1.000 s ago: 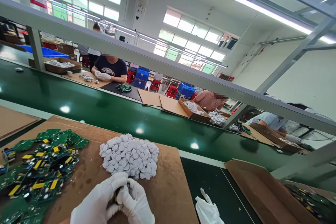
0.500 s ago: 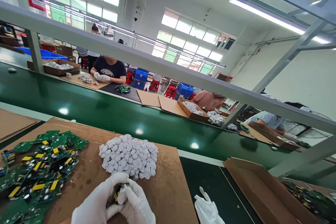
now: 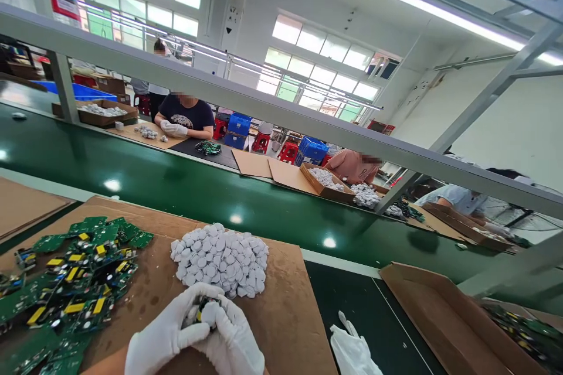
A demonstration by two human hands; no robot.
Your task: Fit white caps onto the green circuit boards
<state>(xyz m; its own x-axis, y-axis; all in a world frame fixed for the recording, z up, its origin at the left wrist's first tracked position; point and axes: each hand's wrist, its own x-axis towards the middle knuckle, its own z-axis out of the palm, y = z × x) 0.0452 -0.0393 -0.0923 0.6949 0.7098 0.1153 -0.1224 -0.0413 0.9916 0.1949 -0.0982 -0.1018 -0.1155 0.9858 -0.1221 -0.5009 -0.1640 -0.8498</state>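
White gloves cover both my hands, which meet over the cardboard sheet (image 3: 285, 316) near the bottom centre. My left hand (image 3: 169, 331) and my right hand (image 3: 237, 331) are closed around a small circuit board (image 3: 203, 307) with a yellow part. A round white piece (image 3: 210, 313) lies against the board between the fingers. Just beyond the hands is a heaped pile of white pieces (image 3: 222, 258). To the left, many green circuit boards (image 3: 83, 281) with yellow and black parts are spread over the cardboard.
A white glove (image 3: 352, 348) lies right of the cardboard, beside an open cardboard box (image 3: 444, 310). Beyond runs a green belt (image 3: 176, 179) under a metal rail (image 3: 264, 108). Several people sit across it, one in a dark shirt (image 3: 187, 117).
The view has shifted slightly, so the surroundings sit a little further right. Both hands still hold the board and white piece, with the board's dark and yellow parts turned slightly.
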